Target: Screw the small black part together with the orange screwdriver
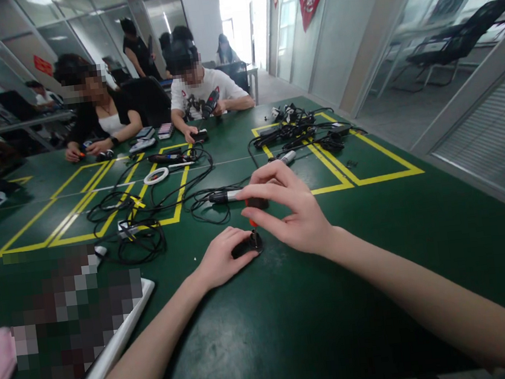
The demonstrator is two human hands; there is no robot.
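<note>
Near the middle of the view, my right hand (294,212) pinches a small screwdriver (252,220) with a dark and orange-red handle, held upright. Its lower end meets a small black part (259,247) on the green table, and the exact contact point is too small to make out. My left hand (224,256) grips that black part from the left, thumb and fingers around it, so much of it is hidden. Just behind my hands lies a black and silver cylindrical tool or connector (221,198) with a black cable.
Tangled black cables (142,241) and a white ring (156,176) lie to the left; more cables (291,130) are heaped at the back right. Yellow tape (181,200) marks the green table (363,323). A white-edged flat device (127,331) is at left. Co-workers (205,91) sit across.
</note>
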